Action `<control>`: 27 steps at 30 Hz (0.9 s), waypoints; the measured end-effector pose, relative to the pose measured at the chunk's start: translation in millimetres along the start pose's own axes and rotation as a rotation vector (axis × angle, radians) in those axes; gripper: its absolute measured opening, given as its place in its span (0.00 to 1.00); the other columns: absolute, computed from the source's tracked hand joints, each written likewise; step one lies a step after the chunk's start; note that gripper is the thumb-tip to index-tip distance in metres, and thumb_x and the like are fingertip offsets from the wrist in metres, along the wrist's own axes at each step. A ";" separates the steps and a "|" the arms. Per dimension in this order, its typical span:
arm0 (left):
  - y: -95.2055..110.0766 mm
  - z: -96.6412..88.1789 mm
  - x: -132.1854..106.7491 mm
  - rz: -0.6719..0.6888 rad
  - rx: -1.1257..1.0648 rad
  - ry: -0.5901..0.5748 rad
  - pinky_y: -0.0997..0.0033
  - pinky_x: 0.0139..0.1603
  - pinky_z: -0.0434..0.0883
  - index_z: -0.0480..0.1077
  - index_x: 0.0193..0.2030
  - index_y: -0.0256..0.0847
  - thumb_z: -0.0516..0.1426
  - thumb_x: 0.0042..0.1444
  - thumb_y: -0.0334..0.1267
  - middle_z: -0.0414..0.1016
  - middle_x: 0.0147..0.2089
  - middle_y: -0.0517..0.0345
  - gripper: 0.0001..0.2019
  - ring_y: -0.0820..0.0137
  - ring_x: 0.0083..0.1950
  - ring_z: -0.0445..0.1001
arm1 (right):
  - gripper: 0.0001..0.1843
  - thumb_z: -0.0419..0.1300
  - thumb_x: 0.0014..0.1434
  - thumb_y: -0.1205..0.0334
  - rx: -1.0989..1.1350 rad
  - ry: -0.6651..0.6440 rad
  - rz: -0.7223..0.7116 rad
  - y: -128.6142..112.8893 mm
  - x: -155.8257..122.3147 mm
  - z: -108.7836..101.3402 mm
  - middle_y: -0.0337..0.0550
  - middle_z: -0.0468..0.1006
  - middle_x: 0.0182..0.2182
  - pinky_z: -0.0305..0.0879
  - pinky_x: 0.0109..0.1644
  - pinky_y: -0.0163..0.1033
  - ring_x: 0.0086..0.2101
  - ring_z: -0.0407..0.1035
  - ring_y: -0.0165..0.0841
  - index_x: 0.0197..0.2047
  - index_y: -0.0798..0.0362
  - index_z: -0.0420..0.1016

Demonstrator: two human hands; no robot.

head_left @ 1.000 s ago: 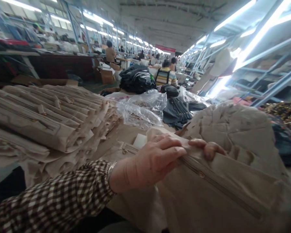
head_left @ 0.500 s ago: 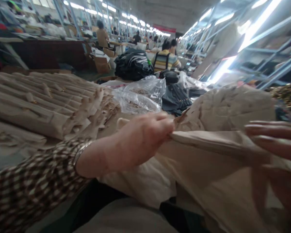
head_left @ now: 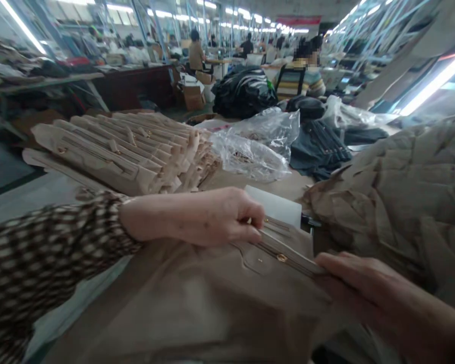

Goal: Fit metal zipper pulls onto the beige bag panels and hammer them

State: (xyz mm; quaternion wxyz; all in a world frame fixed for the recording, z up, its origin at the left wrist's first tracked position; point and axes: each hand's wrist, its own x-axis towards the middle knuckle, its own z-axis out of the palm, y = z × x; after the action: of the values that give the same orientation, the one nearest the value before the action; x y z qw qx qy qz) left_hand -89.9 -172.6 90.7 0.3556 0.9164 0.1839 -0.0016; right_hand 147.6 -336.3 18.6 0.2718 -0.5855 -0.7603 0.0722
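Note:
A tan fabric piece (head_left: pixel 197 298) with a zipper (head_left: pixel 301 263) and a gold-coloured ring-like fitting on it is stretched between my hands and drapes down toward me. My left hand (head_left: pixel 227 215), in a checked sleeve, pinches the zippered edge between thumb and bent fingers. Farther right along that edge, my right hand (head_left: pixel 375 288) has its thumb on top and its fingers mostly hidden beneath, gripping the fabric. A flat white block or sheet (head_left: pixel 275 205) lies just beyond the edge.
Overlapping tan zippered pieces (head_left: pixel 129 146) lie in a row at left. A large tan fabric heap (head_left: pixel 405 187) rises at right. Ahead are clear plastic bags (head_left: pixel 256 146), dark fabric pieces (head_left: pixel 318 149) and a black bundle (head_left: pixel 244 93). Several people sit farther back.
My view has swung left. The right hand, its fingers stretched out before, now grips the edge. The tan piece has been turned so its zipper and gold-coloured fitting show.

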 end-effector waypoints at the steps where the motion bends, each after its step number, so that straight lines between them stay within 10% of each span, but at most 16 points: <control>1: -17.1 9.2 4.4 -0.035 0.013 -0.020 0.78 0.28 0.58 0.73 0.29 0.38 0.60 0.57 0.32 0.69 0.25 0.66 0.06 0.77 0.27 0.65 | 0.08 0.57 0.61 0.60 -0.027 -0.142 -0.004 10.5 0.7 9.6 0.37 0.79 0.26 0.68 0.24 0.36 0.24 0.73 0.32 0.34 0.39 0.77; 4: -52.5 30.9 14.8 -0.093 0.032 -0.061 0.77 0.30 0.58 0.71 0.29 0.38 0.59 0.58 0.35 0.68 0.24 0.66 0.07 0.76 0.28 0.65 | 0.13 0.51 0.57 0.70 -0.135 -0.373 0.101 49.9 0.0 26.6 0.39 0.79 0.27 0.70 0.31 0.38 0.28 0.76 0.34 0.30 0.46 0.74; 8: -59.2 32.6 16.1 -0.037 -0.002 -0.011 0.77 0.31 0.57 0.70 0.30 0.38 0.56 0.60 0.36 0.66 0.25 0.66 0.08 0.77 0.29 0.63 | 0.12 0.50 0.58 0.66 -0.306 -0.178 0.289 79.9 -3.9 13.3 0.44 0.78 0.28 0.66 0.29 0.40 0.25 0.73 0.35 0.26 0.48 0.70; 11: -52.6 26.4 14.8 -0.038 0.030 -0.005 0.76 0.31 0.57 0.69 0.29 0.38 0.55 0.61 0.35 0.68 0.27 0.64 0.09 0.77 0.30 0.64 | 0.11 0.53 0.61 0.59 -0.264 0.026 0.338 60.3 -1.8 8.2 0.45 0.81 0.32 0.68 0.31 0.39 0.27 0.76 0.36 0.43 0.48 0.74; 15: -49.0 29.3 15.9 -0.043 0.059 0.024 0.76 0.31 0.57 0.66 0.27 0.38 0.56 0.61 0.38 0.66 0.26 0.65 0.12 0.77 0.29 0.63 | 0.22 0.54 0.61 0.58 -0.259 -0.035 0.339 23.3 0.2 40.0 0.47 0.82 0.40 0.71 0.33 0.41 0.33 0.78 0.40 0.58 0.50 0.70; 19: -48.4 34.8 11.7 0.024 0.032 0.028 0.77 0.29 0.56 0.64 0.26 0.38 0.55 0.61 0.36 0.63 0.24 0.66 0.12 0.78 0.27 0.61 | 0.24 0.48 0.59 0.66 0.054 0.036 0.451 36.2 -11.6 66.0 0.45 0.82 0.36 0.70 0.32 0.37 0.31 0.76 0.34 0.56 0.53 0.72; 23: -38.7 33.1 0.0 0.062 0.038 0.015 0.78 0.27 0.54 0.63 0.25 0.37 0.55 0.61 0.34 0.61 0.23 0.67 0.13 0.80 0.25 0.59 | 0.19 0.51 0.56 0.65 0.322 0.212 0.570 51.8 -22.6 46.1 0.36 0.75 0.23 0.65 0.25 0.32 0.21 0.68 0.29 0.49 0.54 0.75; 27: -22.5 25.7 -7.0 0.068 0.031 -0.027 0.78 0.28 0.55 0.65 0.25 0.37 0.56 0.60 0.32 0.63 0.23 0.67 0.12 0.79 0.26 0.61 | 0.12 0.55 0.63 0.61 0.059 0.273 0.236 14.3 -12.3 16.3 0.43 0.81 0.38 0.72 0.39 0.34 0.37 0.77 0.32 0.46 0.48 0.77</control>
State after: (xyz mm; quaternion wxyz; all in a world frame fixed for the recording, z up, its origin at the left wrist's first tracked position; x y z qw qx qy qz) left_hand -100.7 -176.4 57.9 0.3436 0.9274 0.1477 -0.0045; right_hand 153.6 -340.0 -5.3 0.3793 -0.6669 -0.6398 0.0456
